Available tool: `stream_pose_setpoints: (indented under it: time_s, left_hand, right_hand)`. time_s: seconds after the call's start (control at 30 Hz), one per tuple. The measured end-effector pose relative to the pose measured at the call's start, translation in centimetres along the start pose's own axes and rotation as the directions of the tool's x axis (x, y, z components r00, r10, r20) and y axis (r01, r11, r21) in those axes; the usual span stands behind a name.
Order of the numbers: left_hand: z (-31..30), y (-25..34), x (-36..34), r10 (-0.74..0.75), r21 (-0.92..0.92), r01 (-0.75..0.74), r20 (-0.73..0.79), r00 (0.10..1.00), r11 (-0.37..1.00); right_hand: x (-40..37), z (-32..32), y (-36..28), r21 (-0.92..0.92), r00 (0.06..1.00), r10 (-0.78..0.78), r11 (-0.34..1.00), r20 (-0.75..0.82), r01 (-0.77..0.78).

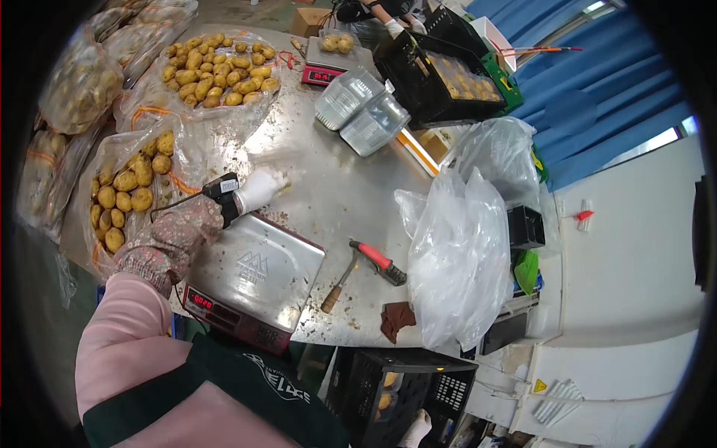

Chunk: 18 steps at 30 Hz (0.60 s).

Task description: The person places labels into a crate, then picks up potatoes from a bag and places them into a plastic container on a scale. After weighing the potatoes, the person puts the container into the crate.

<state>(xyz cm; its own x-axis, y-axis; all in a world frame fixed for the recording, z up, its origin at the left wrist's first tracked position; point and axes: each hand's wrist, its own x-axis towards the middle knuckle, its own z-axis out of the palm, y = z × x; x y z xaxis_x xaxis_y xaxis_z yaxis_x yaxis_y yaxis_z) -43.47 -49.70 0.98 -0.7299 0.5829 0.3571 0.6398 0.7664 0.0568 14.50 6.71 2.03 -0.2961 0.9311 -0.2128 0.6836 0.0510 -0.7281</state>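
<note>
Crate handling seems in hand; right hand at the crate of potatoes by the worktop's near edge; left hand beside the digital scale; I cannot tell either grip. The next move calls for rim clearance.

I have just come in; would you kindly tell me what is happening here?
The person's gloved left hand is over the table, beside the near scale and close to bags of potatoes; whether it holds anything is unclear. The gloved right hand is at the near crate, where some potatoes show. Across the table, another person's gloved hands are at the far crate.
</note>
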Motion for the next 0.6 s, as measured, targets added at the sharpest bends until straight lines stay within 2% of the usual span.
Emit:
stream_pose_setpoints:
  time_s: [0.03, 0.1, 0.17, 0.23, 0.3, 0.37, 0.4, 0.43, 0.5, 0.57, 0.6]
  left_hand:
    - [-1.3, -0.1, 0.4, -0.005, 0.000, 0.005, -0.001, 1.000, 1.000]
    - [-3.6, -0.6, 0.4, -0.026, -0.153, -0.014, -0.254, 0.967, 0.988]
    - [-3.4, -0.9, -0.6, -0.017, -0.124, -0.013, -0.236, 0.971, 0.992]
    - [-4.9, 0.2, -1.6, 0.093, -0.156, -0.145, -0.299, 0.950, 0.977]
    - [-5.0, 0.2, -3.5, 0.064, -0.092, -0.094, -0.287, 0.956, 0.991]
    - [-5.5, 0.4, -4.3, -0.065, -0.125, 0.017, -0.391, 0.918, 0.992]
    - [-8.5, 1.1, -4.1, -0.023, -0.085, -0.016, -0.440, 0.898, 0.996]
    - [-9.7, 1.8, -4.4, -0.036, -0.080, 0.001, -0.439, 0.898, 0.997]
    - [-11.3, 3.1, -5.6, 0.097, -0.083, -0.131, -0.328, 0.940, 0.988]
    - [-12.5, 6.2, -8.0, 0.240, 0.012, -0.241, -0.154, 0.959, 0.970]
    - [-12.1, 7.7, -9.8, 0.272, -0.035, -0.277, -0.107, 0.956, 0.960]
  right_hand:
    - [-0.1, 0.0, 0.4, 0.011, 0.998, -0.043, 0.999, -0.044, 0.043]
    - [-0.3, -0.1, 0.0, 0.026, 0.998, -0.044, 0.999, -0.034, 0.045]
    - [-0.1, 0.9, -1.8, 0.058, 0.998, -0.058, 0.997, -0.028, 0.059]
    - [-1.5, 1.7, -4.3, 0.155, 0.998, -0.028, 0.987, -0.063, 0.037]
    - [-2.0, 2.5, -5.6, 0.173, 0.995, -0.077, 0.981, -0.057, 0.086]
    - [-1.6, 3.7, -7.7, 0.203, 0.989, -0.138, 0.968, -0.055, 0.146]
    - [-1.9, 4.1, -8.6, 0.221, 0.979, -0.200, 0.953, -0.047, 0.205]
    - [-2.3, 4.6, -9.7, 0.238, 0.965, -0.261, 0.936, -0.035, 0.261]
    - [-4.5, 6.2, -13.5, 0.213, 0.947, -0.319, 0.923, -0.040, 0.320]
    - [-7.9, 8.4, -18.3, 0.204, 0.921, -0.390, 0.900, -0.021, 0.386]
    - [-10.3, 9.0, -20.8, 0.166, 0.883, -0.469, 0.871, 0.000, 0.462]
